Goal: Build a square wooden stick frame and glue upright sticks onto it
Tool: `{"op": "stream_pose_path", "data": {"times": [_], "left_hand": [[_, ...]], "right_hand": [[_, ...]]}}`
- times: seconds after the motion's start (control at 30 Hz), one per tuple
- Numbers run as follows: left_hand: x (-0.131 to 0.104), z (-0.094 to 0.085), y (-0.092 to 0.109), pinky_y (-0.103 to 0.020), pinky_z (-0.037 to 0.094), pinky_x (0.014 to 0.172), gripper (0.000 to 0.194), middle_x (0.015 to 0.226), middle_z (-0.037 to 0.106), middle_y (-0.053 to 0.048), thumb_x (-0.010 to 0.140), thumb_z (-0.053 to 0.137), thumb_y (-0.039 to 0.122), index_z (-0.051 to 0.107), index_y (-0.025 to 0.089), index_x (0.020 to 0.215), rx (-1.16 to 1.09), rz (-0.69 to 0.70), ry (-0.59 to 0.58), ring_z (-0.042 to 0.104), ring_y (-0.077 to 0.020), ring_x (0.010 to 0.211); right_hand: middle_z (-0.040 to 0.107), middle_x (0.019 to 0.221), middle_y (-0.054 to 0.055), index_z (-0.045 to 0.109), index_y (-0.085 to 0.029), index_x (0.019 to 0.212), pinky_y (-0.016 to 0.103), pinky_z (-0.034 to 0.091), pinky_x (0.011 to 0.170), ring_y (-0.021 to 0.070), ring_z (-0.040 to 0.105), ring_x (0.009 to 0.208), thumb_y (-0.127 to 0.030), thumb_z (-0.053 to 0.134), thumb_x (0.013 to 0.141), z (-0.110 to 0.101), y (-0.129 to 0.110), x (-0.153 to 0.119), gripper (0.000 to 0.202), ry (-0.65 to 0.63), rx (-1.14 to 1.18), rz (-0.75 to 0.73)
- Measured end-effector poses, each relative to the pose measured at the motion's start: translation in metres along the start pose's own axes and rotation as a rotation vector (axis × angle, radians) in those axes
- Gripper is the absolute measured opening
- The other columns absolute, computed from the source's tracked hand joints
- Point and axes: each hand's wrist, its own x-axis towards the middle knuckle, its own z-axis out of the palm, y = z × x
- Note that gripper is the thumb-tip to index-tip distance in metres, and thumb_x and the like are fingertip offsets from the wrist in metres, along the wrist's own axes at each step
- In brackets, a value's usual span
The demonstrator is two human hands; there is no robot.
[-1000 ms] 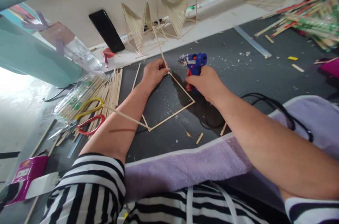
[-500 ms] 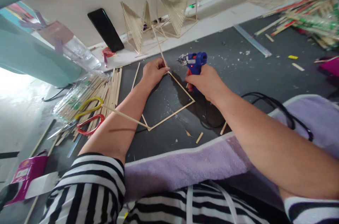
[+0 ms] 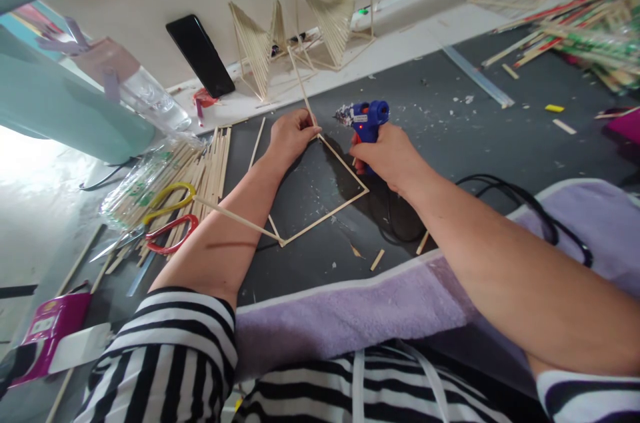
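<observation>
My left hand [image 3: 291,139] is closed, pinching the lower end of a thin wooden stick [image 3: 301,84] that rises at a slant from a corner of a stick frame [image 3: 326,216]. The frame lies on the dark tabletop, and a second stick [image 3: 235,217] slopes up from its near corner, across my left forearm. My right hand [image 3: 387,153] is wrapped round the handle of a blue glue gun [image 3: 369,117]. Its nozzle points left, apart from the stick, with a small red light lit on its side.
Left of the frame lie loose sticks [image 3: 220,159] and red-and-yellow scissors [image 3: 173,236]. A phone [image 3: 200,56] leans on the wall beside finished stick models [image 3: 333,19]. A black cable [image 3: 520,191] crosses a purple towel [image 3: 360,316]. More sticks [image 3: 595,36] lie far right.
Almost nothing differs. The glue gun has shifted very slightly left; my left hand stays at the same frame corner.
</observation>
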Motion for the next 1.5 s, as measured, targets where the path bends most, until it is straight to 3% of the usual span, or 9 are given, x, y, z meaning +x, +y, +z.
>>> {"op": "stream_pose_path", "data": {"times": [0.53, 0.73, 0.97, 1.1, 1.5], "left_hand": [[-0.001, -0.001, 0.002, -0.030, 0.048, 0.068, 0.007, 0.071, 0.067, -0.001, 0.076, 0.073, 0.023, 0.067, 0.020, 0.072, -0.016, 0.017, 0.011, 0.061, -0.0173, 0.070], [-0.001, -0.001, 0.002, -0.030, 0.047, 0.068, 0.007, 0.071, 0.067, -0.001, 0.075, 0.073, 0.021, 0.067, 0.019, 0.072, -0.015, 0.013, 0.016, 0.061, -0.0173, 0.070], [0.000, 0.000, 0.000, -0.031, 0.047, 0.070, 0.008, 0.071, 0.067, 0.000, 0.075, 0.074, 0.021, 0.067, 0.020, 0.072, -0.010, 0.026, 0.025, 0.062, -0.0177, 0.071], [0.000, 0.002, -0.002, -0.030, 0.048, 0.069, 0.008, 0.071, 0.067, 0.000, 0.075, 0.074, 0.022, 0.066, 0.020, 0.073, -0.023, 0.033, 0.029, 0.062, -0.0175, 0.071], [0.002, 0.003, -0.005, -0.032, 0.048, 0.072, 0.011, 0.071, 0.066, 0.000, 0.076, 0.074, 0.022, 0.065, 0.020, 0.071, -0.030, 0.029, 0.019, 0.063, -0.0182, 0.073]], "right_hand": [[0.055, 0.051, -0.004, 0.058, -0.023, 0.074, 0.026, 0.044, 0.043, 0.0144, 0.054, 0.045, -0.012, 0.064, 0.067, -0.006, -0.012, -0.008, 0.014, -0.060, -0.045, 0.028], [0.049, 0.045, -0.005, 0.055, -0.022, 0.068, 0.024, 0.044, 0.041, 0.0121, 0.048, 0.042, -0.006, 0.064, 0.064, -0.007, -0.025, -0.014, 0.019, -0.155, 0.139, 0.195], [0.054, 0.049, -0.001, 0.058, -0.016, 0.064, 0.019, 0.045, 0.040, 0.0086, 0.047, 0.042, -0.002, 0.062, 0.068, -0.005, -0.034, -0.014, 0.015, -0.243, 0.330, 0.375], [0.052, 0.045, 0.000, 0.059, -0.015, 0.061, 0.017, 0.045, 0.040, 0.0078, 0.046, 0.040, -0.003, 0.059, 0.073, -0.003, -0.037, -0.013, 0.016, -0.231, 0.332, 0.464], [0.053, 0.046, 0.000, 0.057, -0.015, 0.064, 0.014, 0.044, 0.037, 0.0064, 0.046, 0.037, -0.005, 0.055, 0.084, 0.000, -0.045, -0.015, 0.022, -0.176, 0.366, 0.534]]}}
